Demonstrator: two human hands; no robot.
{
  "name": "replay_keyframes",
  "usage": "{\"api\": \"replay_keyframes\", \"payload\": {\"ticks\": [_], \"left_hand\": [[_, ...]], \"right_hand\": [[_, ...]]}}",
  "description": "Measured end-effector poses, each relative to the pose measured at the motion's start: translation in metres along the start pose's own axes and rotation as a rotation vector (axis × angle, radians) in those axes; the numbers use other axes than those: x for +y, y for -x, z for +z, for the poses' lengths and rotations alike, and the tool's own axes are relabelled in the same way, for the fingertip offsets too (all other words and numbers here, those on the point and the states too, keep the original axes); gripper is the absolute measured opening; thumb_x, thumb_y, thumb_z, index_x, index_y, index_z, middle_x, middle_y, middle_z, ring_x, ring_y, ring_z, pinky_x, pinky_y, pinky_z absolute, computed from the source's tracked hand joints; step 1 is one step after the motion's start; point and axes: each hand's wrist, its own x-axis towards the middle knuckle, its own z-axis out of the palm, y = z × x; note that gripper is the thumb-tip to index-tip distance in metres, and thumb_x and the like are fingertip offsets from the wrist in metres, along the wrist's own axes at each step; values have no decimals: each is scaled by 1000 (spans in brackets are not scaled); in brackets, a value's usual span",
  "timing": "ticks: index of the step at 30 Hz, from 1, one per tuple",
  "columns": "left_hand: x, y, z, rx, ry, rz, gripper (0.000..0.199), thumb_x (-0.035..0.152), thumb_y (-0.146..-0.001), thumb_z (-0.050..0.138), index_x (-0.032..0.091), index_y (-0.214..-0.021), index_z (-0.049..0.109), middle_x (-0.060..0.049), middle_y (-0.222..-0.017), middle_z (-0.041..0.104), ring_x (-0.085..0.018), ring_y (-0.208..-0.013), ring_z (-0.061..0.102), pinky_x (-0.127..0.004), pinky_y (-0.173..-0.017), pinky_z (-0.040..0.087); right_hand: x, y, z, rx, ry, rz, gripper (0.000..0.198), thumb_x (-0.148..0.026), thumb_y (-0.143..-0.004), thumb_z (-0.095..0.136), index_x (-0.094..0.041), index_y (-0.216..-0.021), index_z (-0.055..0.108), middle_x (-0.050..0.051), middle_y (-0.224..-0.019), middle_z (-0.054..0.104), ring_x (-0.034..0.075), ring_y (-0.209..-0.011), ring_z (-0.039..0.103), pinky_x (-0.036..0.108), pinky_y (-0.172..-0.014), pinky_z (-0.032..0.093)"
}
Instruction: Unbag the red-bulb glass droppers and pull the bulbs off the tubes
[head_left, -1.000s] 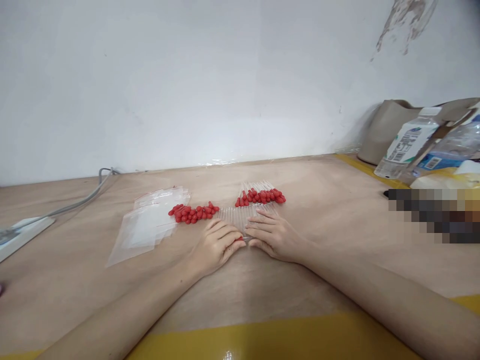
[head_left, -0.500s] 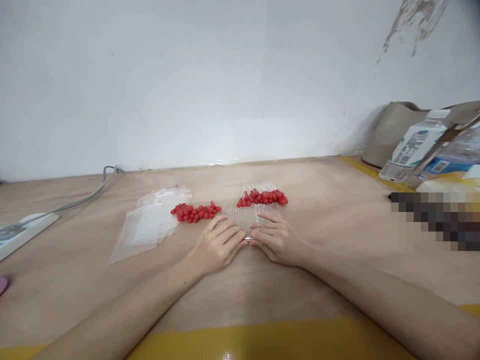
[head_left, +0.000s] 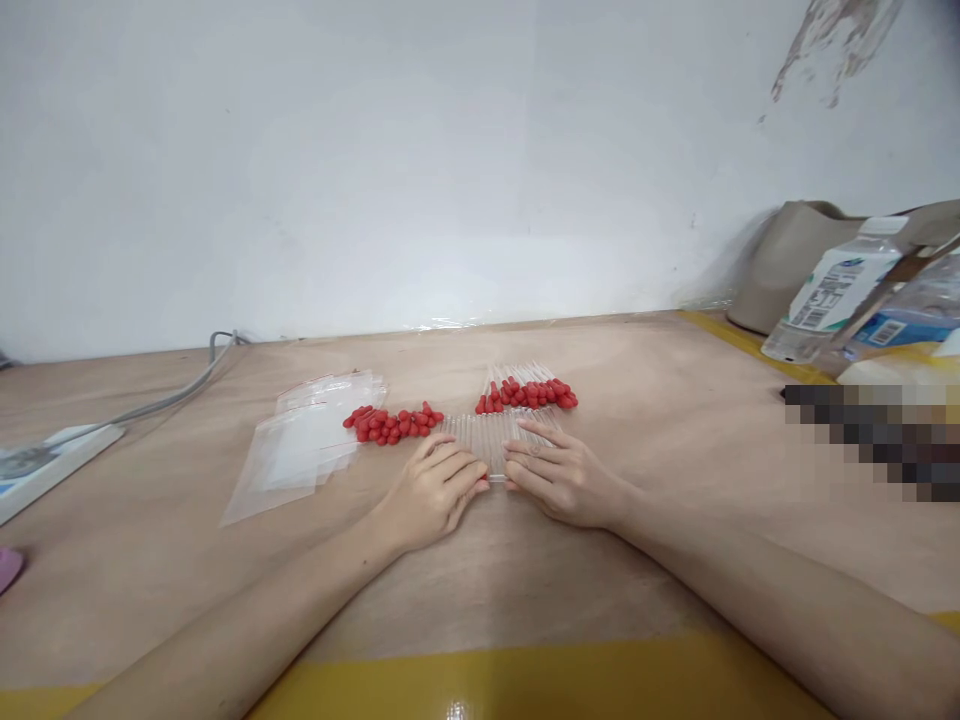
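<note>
My left hand (head_left: 439,490) is closed, and a bit of a red rubber bulb (head_left: 484,479) shows at its fingertips. A thin clear glass tube (head_left: 496,478) spans the short gap to my right hand (head_left: 559,475), whose thumb and index finger pinch its other end. Just beyond my fingers lies a row of clear glass tubes (head_left: 480,435) side by side, partly hidden by my hands. Left of the row is a pile of loose red rubber bulbs (head_left: 390,427). Behind it, droppers with red bulbs (head_left: 532,394) lie with their pale stems toward the wall.
Clear zip bags (head_left: 300,450) are fanned out at left, near a power strip (head_left: 60,465) with a grey cable (head_left: 172,400). At right stand a plastic bottle (head_left: 836,290) and a grey-beige container (head_left: 772,265). Yellow tape (head_left: 480,685) runs along the front edge.
My hands have shifted slightly; the gap between the fingertips is a little wider, showing more tube and the red bulb at my left fingers. The piles look the same.
</note>
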Motion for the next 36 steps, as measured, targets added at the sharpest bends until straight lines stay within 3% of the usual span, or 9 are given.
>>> {"api": "replay_keyframes", "payload": {"ticks": [26,29,33,36], "left_hand": [[-4,10,-2,98,62,-5,5,21,-84,53,18,-83,57,1,-75,66,-12,-72,58,-35,-85,39],[-8,11,-4,110,50,-37,5,20,-84,53,18,-84,57,1,-77,66,-13,-76,57,-32,-79,41],[-10,11,-9,138,-19,-59,6,22,-83,54,18,-85,59,0,-78,67,-14,-70,55,-28,-64,41],[-14,14,-12,134,-35,-69,8,22,-83,54,17,-87,59,-1,-79,66,-13,-68,57,-26,-61,43]], "right_hand": [[5,1,-11,-17,28,-115,18,-8,-84,46,-7,-95,61,9,-96,67,19,-104,56,40,-97,43],[10,6,-10,-3,33,-14,19,-9,-84,46,-12,-96,60,6,-91,67,17,-97,57,39,-93,43],[13,9,-6,-10,92,264,15,-20,-84,50,-17,-92,63,0,-61,59,13,-65,52,30,-67,42],[13,9,-4,-38,121,432,19,-22,-84,49,-16,-94,63,3,-65,60,14,-65,49,28,-63,36]]}}
